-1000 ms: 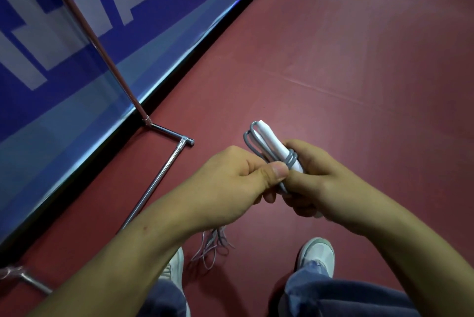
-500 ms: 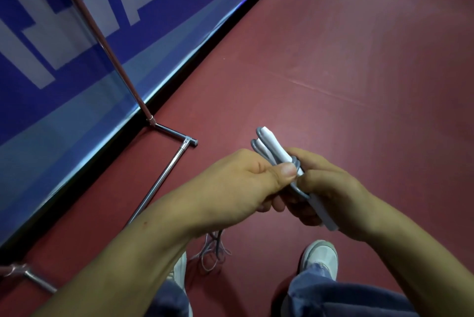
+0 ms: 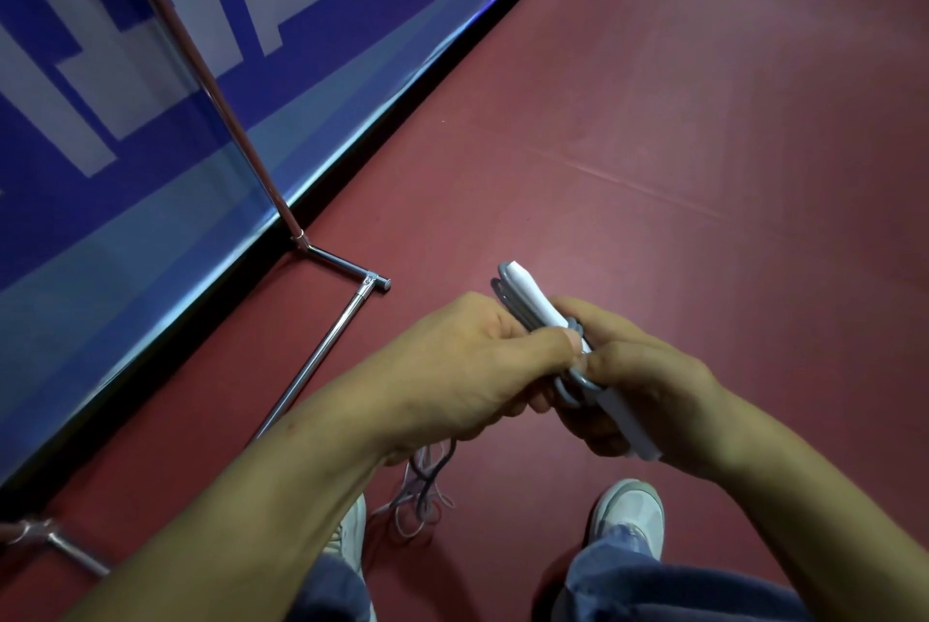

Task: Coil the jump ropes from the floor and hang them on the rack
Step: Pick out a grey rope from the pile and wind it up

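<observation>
Two hands, one coiled jump rope, held above the floor

Head view, the only one I have:

1. Jump rope (image 3: pixel 540 319): white handles bundled with grey cord, held in front of me above the floor (image 3: pixel 653 118). One handle tip points up and away, with a loop of cord beside it; another handle end juts out below the right hand.
2. Left hand (image 3: pixel 472 365): fingers curled, thumb pressed onto the bundle from the left, pinching the rope at its middle.
3. Right hand (image 3: pixel 648 385): closed around the handles, thumb meeting the left thumb over the cord wraps.
4. Loose cord (image 3: pixel 422 490): grey and white strands hanging below the left wrist, down between my shoes. I cannot tell whether they touch the floor.
5. Rack (image 3: pixel 321 360): chrome tubing; one upright rises toward the top left, a base bar runs along the floor to the left of my hands, well apart from the rope.
6. Banner (image 3: pixel 151 93): blue with white lettering, behind the rack.
7. Shoes (image 3: pixel 628 516): light-coloured, with blue trouser legs at the bottom edge.
</observation>
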